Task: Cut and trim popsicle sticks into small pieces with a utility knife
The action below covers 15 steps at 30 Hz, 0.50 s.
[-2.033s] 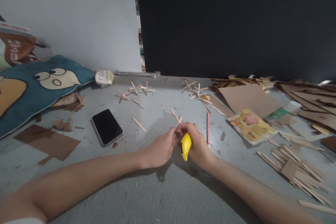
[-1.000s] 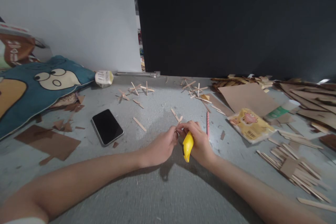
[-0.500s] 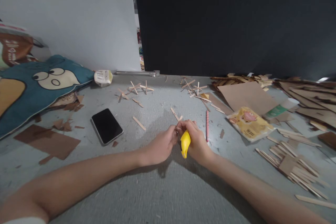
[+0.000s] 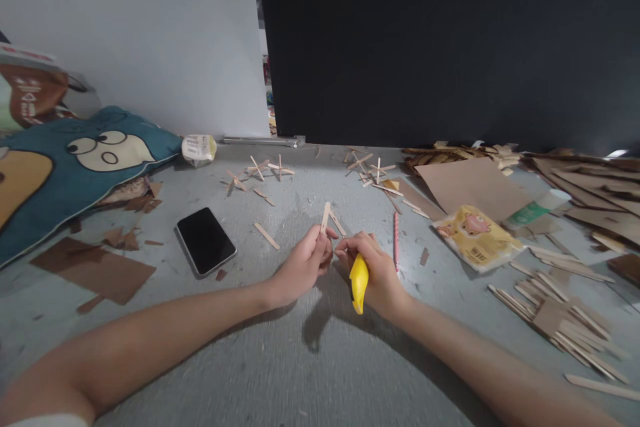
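Between the thumb and fingers of my left hand (image 4: 300,265) is a wooden craft stick (image 4: 326,215), its upper end pointing away from me. My right hand (image 4: 380,275) is wrapped round a yellow tool (image 4: 359,283). The tool's rounded handle sticks out toward me, and its working end is hidden by the fingers. Just beyond the hands, a second craft stick (image 4: 337,222) lies slanted on the grey table (image 4: 280,373). To the right of my right hand lies a pink patterned pencil (image 4: 396,240). Another loose stick (image 4: 267,236) rests left of the hands.
Small stick assemblies (image 4: 379,170) stand at the back. A tablet-like black device (image 4: 205,241) and brown cardboard (image 4: 107,270) lie left, near a blue pillow (image 4: 100,180). On the right are a yellow packet (image 4: 477,237), a glue stick (image 4: 537,208) and a craft stick pile (image 4: 560,320).
My hands have moved slightly apart. The stick in my left hand now stands up in view above the fingers. The yellow tool has shifted a little right and toward me.
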Each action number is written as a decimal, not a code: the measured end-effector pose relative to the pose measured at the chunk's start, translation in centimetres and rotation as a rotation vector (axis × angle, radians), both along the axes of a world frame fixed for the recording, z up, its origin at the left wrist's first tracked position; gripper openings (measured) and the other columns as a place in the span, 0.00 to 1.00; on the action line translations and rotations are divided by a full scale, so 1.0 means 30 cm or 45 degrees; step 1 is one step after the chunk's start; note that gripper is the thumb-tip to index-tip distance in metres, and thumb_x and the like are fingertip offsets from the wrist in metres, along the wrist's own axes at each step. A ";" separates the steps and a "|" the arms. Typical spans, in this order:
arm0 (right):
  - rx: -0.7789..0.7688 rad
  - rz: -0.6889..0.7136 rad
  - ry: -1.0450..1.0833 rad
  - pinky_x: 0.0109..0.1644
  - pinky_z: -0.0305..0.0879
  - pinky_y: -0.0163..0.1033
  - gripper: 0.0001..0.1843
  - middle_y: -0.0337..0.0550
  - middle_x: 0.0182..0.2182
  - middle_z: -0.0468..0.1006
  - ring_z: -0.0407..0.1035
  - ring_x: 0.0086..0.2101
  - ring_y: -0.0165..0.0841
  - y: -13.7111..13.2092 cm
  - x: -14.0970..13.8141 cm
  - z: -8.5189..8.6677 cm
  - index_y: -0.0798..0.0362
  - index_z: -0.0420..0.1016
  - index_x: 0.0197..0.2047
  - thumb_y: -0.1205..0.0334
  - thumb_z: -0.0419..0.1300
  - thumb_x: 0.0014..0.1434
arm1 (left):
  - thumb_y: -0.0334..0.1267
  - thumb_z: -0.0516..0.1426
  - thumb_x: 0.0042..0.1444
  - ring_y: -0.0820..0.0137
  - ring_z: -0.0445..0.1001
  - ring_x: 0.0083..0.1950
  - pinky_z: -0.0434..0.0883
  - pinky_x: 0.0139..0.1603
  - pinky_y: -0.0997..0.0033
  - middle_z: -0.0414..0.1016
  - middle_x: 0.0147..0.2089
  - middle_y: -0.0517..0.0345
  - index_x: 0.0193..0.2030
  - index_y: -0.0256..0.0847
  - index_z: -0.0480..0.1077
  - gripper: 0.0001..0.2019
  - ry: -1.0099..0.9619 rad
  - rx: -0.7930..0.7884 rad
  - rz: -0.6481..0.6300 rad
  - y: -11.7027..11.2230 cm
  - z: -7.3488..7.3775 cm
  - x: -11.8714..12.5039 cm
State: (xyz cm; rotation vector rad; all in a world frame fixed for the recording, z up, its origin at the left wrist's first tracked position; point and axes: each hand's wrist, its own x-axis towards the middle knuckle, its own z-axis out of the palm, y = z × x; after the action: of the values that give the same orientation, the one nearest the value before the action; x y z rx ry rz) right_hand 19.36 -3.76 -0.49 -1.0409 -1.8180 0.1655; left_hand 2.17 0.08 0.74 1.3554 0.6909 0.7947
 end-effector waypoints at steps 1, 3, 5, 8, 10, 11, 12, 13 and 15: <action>0.008 0.005 0.001 0.43 0.64 0.45 0.06 0.39 0.31 0.77 0.72 0.32 0.37 0.000 0.001 -0.001 0.47 0.73 0.43 0.67 0.58 0.72 | 0.73 0.52 0.65 0.74 0.52 0.27 0.55 0.27 0.75 0.53 0.28 0.70 0.48 0.44 0.63 0.30 -0.009 -0.004 -0.002 -0.001 -0.001 0.001; 0.024 0.013 0.003 0.42 0.64 0.45 0.06 0.39 0.31 0.78 0.72 0.32 0.37 -0.001 0.002 -0.001 0.47 0.74 0.44 0.68 0.58 0.72 | 0.73 0.52 0.65 0.74 0.52 0.27 0.55 0.27 0.75 0.52 0.28 0.70 0.49 0.44 0.64 0.31 -0.018 -0.015 -0.005 -0.002 -0.005 0.001; 0.031 0.004 0.015 0.43 0.64 0.45 0.06 0.40 0.32 0.79 0.73 0.32 0.37 -0.004 0.003 0.000 0.47 0.75 0.45 0.68 0.58 0.73 | 0.72 0.51 0.66 0.73 0.53 0.28 0.55 0.27 0.74 0.52 0.28 0.69 0.50 0.43 0.66 0.31 0.012 -0.009 -0.002 -0.002 -0.007 -0.003; 0.012 -0.027 0.070 0.44 0.66 0.46 0.07 0.41 0.34 0.81 0.73 0.32 0.37 -0.010 0.006 0.006 0.46 0.77 0.47 0.66 0.57 0.74 | 0.67 0.48 0.71 0.72 0.58 0.29 0.59 0.30 0.72 0.56 0.28 0.67 0.54 0.41 0.71 0.29 0.148 0.120 0.020 -0.004 -0.002 -0.013; -0.046 -0.062 0.124 0.42 0.66 0.45 0.07 0.40 0.33 0.80 0.72 0.30 0.36 -0.015 0.009 0.012 0.46 0.78 0.48 0.63 0.58 0.74 | 0.62 0.46 0.75 0.69 0.65 0.34 0.65 0.37 0.69 0.64 0.32 0.62 0.56 0.42 0.74 0.27 0.265 0.293 0.056 -0.007 0.009 -0.020; -0.083 -0.086 0.159 0.40 0.66 0.44 0.07 0.39 0.32 0.79 0.71 0.29 0.36 -0.016 0.012 0.016 0.46 0.78 0.47 0.61 0.58 0.74 | 0.59 0.46 0.76 0.67 0.69 0.38 0.69 0.42 0.66 0.69 0.35 0.58 0.57 0.42 0.75 0.26 0.317 0.387 0.080 -0.009 0.015 -0.023; -0.119 -0.113 0.199 0.38 0.65 0.42 0.07 0.39 0.30 0.78 0.69 0.28 0.35 -0.016 0.014 0.019 0.47 0.78 0.45 0.58 0.59 0.74 | 0.57 0.46 0.76 0.64 0.72 0.43 0.71 0.48 0.64 0.73 0.40 0.54 0.58 0.43 0.76 0.25 0.358 0.475 0.099 -0.011 0.022 -0.026; -0.158 -0.141 0.240 0.35 0.64 0.41 0.10 0.38 0.28 0.76 0.68 0.28 0.35 -0.016 0.017 0.023 0.48 0.78 0.42 0.55 0.59 0.74 | 0.55 0.46 0.77 0.62 0.73 0.47 0.71 0.53 0.61 0.75 0.45 0.52 0.59 0.44 0.76 0.24 0.388 0.550 0.114 -0.014 0.027 -0.028; -0.238 -0.188 0.323 0.32 0.61 0.39 0.17 0.37 0.25 0.74 0.66 0.26 0.33 -0.014 0.020 0.029 0.49 0.76 0.36 0.48 0.59 0.73 | 0.52 0.46 0.78 0.60 0.74 0.52 0.71 0.59 0.57 0.75 0.50 0.50 0.62 0.45 0.76 0.23 0.424 0.647 0.124 -0.018 0.033 -0.031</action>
State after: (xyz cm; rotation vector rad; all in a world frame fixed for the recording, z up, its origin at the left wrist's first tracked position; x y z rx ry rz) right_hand 19.95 -4.17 0.39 -1.2220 -1.5120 0.3664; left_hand 1.23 -0.46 1.74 1.9560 0.8537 0.8664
